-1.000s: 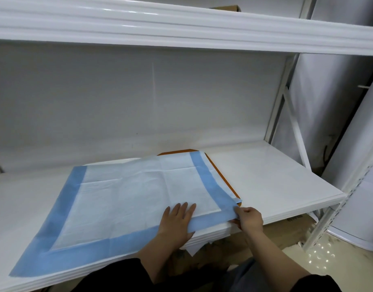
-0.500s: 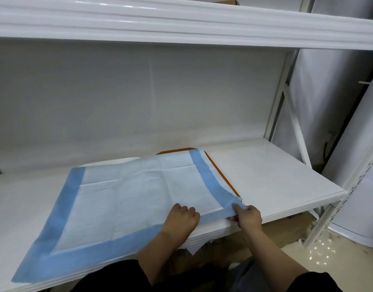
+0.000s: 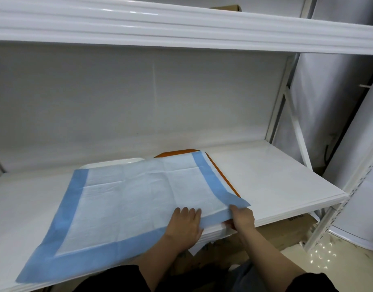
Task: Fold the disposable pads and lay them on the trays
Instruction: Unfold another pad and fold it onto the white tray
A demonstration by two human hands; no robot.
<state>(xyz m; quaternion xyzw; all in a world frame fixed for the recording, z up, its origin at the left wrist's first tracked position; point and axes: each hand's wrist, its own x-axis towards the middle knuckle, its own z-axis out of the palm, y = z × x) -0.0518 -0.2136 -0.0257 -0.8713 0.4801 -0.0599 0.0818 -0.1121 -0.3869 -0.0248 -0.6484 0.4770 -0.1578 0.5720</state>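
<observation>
A disposable pad (image 3: 128, 199), pale blue with a darker blue border, lies spread flat on the white shelf. It covers most of an orange tray (image 3: 223, 173), whose rim shows along the pad's right side and at the back. A white tray (image 3: 109, 162) peeks out behind the pad's far edge. My left hand (image 3: 185, 223) has curled fingers that grip the pad's near edge. My right hand (image 3: 242, 217) pinches the pad's near right corner, which is lifted slightly off the shelf.
The white shelf board (image 3: 276, 180) stretches to the right of the trays. An upper shelf (image 3: 181, 30) hangs overhead. White frame posts (image 3: 280, 98) stand at the right. Cardboard boxes (image 3: 286, 230) sit below the shelf.
My left hand went from lying flat on the pad to curling its fingers on the near edge. The right hand keeps hold of the corner and has raised it a little.
</observation>
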